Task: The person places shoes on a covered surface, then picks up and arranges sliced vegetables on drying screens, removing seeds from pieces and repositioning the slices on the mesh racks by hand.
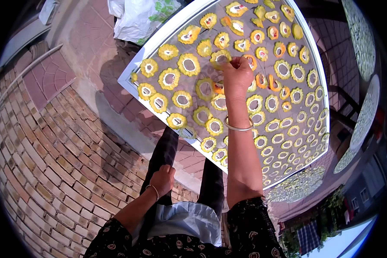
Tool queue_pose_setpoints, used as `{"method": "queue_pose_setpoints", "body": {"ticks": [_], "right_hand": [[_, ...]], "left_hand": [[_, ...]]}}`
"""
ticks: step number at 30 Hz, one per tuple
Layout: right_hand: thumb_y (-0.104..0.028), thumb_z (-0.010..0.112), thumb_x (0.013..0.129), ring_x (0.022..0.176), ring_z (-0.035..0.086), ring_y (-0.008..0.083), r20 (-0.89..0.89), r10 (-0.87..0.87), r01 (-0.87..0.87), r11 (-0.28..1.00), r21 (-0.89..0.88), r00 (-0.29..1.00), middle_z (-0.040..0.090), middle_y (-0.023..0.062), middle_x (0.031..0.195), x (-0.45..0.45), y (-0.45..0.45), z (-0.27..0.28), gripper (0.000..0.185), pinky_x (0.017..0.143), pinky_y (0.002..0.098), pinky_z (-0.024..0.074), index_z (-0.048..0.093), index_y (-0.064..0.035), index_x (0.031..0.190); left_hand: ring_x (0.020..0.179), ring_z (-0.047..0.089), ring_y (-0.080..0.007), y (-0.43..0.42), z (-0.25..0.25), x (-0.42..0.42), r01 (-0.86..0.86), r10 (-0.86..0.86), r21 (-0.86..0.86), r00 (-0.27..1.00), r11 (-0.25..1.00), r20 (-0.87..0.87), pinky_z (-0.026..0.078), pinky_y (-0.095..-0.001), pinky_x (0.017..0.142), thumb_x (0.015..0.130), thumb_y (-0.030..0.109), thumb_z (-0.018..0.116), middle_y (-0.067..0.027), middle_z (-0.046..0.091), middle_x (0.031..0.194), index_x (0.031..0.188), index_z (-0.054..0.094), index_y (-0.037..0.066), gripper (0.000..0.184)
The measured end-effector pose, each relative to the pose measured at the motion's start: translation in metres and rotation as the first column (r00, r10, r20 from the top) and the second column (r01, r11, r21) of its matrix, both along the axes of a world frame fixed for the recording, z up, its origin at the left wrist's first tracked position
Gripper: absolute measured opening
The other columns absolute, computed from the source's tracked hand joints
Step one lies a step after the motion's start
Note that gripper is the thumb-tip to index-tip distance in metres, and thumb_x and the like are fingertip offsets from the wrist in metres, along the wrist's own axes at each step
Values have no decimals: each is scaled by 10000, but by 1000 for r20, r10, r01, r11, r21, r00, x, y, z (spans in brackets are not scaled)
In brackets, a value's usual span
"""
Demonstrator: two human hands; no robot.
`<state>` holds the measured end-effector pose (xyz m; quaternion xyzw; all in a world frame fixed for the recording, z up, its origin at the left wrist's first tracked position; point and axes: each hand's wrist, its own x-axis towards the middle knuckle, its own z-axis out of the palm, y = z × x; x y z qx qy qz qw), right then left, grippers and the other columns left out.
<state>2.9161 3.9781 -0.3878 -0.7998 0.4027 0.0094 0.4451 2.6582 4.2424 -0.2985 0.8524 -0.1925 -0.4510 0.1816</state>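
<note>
Dark patterned sleeves (249, 220) sit closest, while my right hand (238, 77) pinches shut by a yellow slice (213, 61) on the screen (126, 80), its grip hidden, my left hand (162, 178) curls closed, and a dipping wrist could knock slices under it.

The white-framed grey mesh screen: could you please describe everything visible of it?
The white-framed grey mesh screen has a smooth rim, one corner pointing left. Scalloped yellow-green slices, many ringlike, some orange, are spread across it. It looks raised above the pinkish paving. The right hand is over it, fingertips at a slice; whether they touch the mesh cannot be told.
</note>
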Motion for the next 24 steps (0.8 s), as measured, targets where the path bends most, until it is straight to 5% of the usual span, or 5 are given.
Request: {"method": "queue_pose_setpoints", "body": {"ticks": [3,6,9,19,24], "right_hand": [[-15,633,677,634,574,254,212,130,-65,955,-289,969,572,88,798,-8,-1,2,174,550,369,478,566,-66,829],[-7,617,681,658,551,256,125,386,-251,781,-572,914,516,76,801,-15,6,3,206,532,379,472,566,-89,862],[2,620,694,703,556,268,-21,478,-401,711,-577,878,505,74,807,-27,14,-3,216,547,383,479,577,-111,873],[-39,616,670,823,546,257,-63,451,-406,722,-560,890,543,62,871,-37,5,-7,205,606,371,494,603,-129,854],[-78,645,711,819,575,278,-22,309,-297,890,-344,951,603,73,858,-20,15,12,129,656,390,491,623,-108,834]], "left_hand": [[791,546,-295,0,1,0,9,-9,10,1000,1000,-20,505,-396,570,693,97,619,-111,491,824,812,477,68,188],[794,547,-295,0,0,1,9,-8,12,1000,1000,-25,506,-396,571,696,98,618,-110,490,822,813,480,68,184],[797,547,-295,0,0,2,-5,5,4,1000,1000,-19,505,-397,569,697,98,618,-111,490,823,813,482,68,180],[803,545,-293,0,-1,1,-17,17,-10,1000,1000,-6,503,-395,554,679,91,626,-111,488,822,802,488,63,187],[835,544,-275,-1,1,4,32,-30,27,998,999,-49,514,-369,579,693,103,633,-104,496,852,828,498,63,195]]}}
